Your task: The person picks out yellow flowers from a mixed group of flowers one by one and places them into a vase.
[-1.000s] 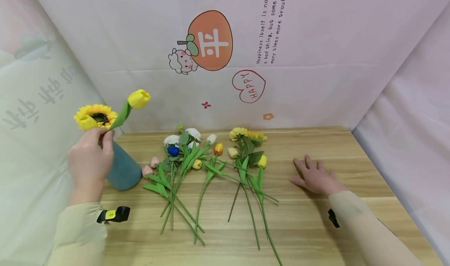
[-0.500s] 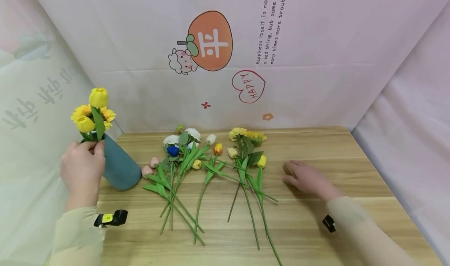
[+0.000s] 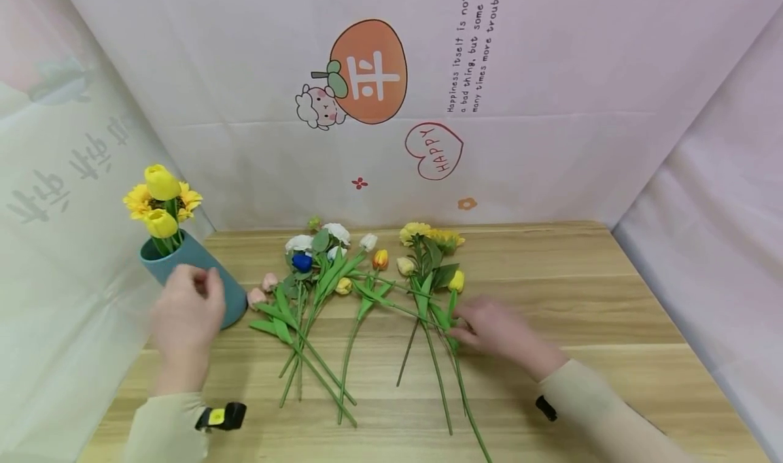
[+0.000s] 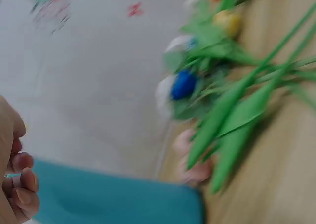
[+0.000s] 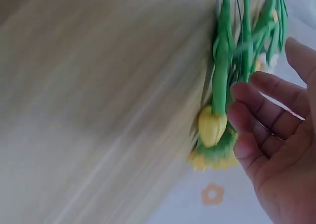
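Observation:
On the left a teal vase (image 3: 225, 298) holds a sunflower (image 3: 189, 200) and two yellow tulips (image 3: 162, 182). In front of the vase my left hand (image 3: 186, 313) is blurred, its fingers loosely bent around nothing; the left wrist view also shows the vase (image 4: 108, 197) beside these fingers (image 4: 28, 179). My right hand (image 3: 498, 330) is at the leaves of another yellow tulip (image 3: 456, 281) on the table. In the right wrist view its fingers (image 5: 266, 105) are spread and slightly bent beside that tulip (image 5: 212, 127), gripping nothing; contact is unclear.
White roses (image 3: 336, 232), a blue flower (image 3: 302, 262), pink flowers (image 3: 256, 297) and an orange tulip (image 3: 380, 259) lie with crossed stems mid-table. Yellow blooms (image 3: 414, 232) lie beside them to the right. A printed cloth (image 3: 538, 164) rises behind the wooden table (image 3: 612, 300).
My left hand has put the yellow tulip into the vase, let go and drawn back toward the lower right. My right hand has moved left across the table to the loose flowers.

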`<state>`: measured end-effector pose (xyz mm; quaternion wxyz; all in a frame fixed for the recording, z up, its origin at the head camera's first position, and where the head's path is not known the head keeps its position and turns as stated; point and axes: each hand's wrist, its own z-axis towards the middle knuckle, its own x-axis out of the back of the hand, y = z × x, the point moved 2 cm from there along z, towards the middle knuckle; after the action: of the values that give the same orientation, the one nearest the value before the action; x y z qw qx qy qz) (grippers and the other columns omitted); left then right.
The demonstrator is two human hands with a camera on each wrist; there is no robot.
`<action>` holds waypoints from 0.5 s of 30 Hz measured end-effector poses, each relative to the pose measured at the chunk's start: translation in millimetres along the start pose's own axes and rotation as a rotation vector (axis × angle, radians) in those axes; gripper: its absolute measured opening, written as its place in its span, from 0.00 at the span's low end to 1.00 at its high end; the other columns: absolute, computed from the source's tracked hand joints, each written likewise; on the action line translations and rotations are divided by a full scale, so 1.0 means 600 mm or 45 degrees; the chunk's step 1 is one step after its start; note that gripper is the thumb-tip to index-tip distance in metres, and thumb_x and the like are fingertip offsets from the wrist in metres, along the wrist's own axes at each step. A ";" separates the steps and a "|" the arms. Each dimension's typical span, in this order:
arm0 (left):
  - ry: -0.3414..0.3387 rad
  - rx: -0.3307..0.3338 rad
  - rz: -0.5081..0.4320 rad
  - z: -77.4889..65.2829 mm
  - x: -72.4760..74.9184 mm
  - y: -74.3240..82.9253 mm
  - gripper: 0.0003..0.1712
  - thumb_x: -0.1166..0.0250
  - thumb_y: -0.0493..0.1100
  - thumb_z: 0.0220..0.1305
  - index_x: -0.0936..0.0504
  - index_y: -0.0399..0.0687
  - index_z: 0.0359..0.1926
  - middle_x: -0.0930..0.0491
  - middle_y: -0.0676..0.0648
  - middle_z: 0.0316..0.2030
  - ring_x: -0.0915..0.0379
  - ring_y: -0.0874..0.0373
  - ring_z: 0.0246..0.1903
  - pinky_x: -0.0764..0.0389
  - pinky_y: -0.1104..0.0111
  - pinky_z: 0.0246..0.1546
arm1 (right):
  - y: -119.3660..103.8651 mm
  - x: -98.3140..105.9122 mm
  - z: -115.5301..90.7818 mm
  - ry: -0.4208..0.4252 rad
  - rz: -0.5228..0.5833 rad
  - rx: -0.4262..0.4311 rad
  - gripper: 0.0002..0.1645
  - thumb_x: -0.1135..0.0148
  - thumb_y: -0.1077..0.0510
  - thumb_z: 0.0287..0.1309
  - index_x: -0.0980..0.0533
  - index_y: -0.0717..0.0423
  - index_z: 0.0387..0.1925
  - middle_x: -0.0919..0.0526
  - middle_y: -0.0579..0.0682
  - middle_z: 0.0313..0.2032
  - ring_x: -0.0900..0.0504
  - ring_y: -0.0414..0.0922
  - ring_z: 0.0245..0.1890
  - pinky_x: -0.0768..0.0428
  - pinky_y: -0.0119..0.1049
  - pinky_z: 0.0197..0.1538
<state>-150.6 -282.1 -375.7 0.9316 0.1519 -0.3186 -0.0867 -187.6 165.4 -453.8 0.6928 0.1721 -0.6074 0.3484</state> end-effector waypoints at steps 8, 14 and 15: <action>-0.624 -0.130 -0.075 -0.072 -0.073 0.082 0.14 0.43 0.47 0.69 0.19 0.42 0.33 0.25 0.48 0.20 0.38 0.61 0.09 0.35 0.67 0.06 | -0.024 -0.030 0.001 -0.078 -0.026 -0.034 0.11 0.29 0.53 0.52 0.25 0.49 0.25 0.23 0.41 0.22 0.27 0.39 0.23 0.22 0.35 0.26; -0.907 -0.167 -0.092 -0.137 -0.123 0.124 0.09 0.38 0.46 0.65 0.17 0.47 0.37 0.18 0.49 0.29 0.38 0.65 0.11 0.33 0.70 0.09 | -0.034 -0.036 0.002 -0.110 -0.005 -0.133 0.10 0.31 0.55 0.54 0.26 0.50 0.26 0.22 0.42 0.21 0.25 0.39 0.20 0.23 0.35 0.22; -0.944 -0.177 -0.099 -0.146 -0.129 0.130 0.08 0.37 0.46 0.64 0.16 0.47 0.37 0.18 0.49 0.29 0.36 0.66 0.12 0.32 0.70 0.10 | -0.035 -0.036 0.002 -0.096 0.002 -0.140 0.10 0.31 0.57 0.54 0.26 0.50 0.25 0.22 0.42 0.21 0.25 0.38 0.20 0.23 0.34 0.22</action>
<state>-151.9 -168.7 -459.1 0.7571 0.0587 -0.6215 -0.1924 -174.3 144.2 -470.3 0.6776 0.1464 -0.6516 0.3081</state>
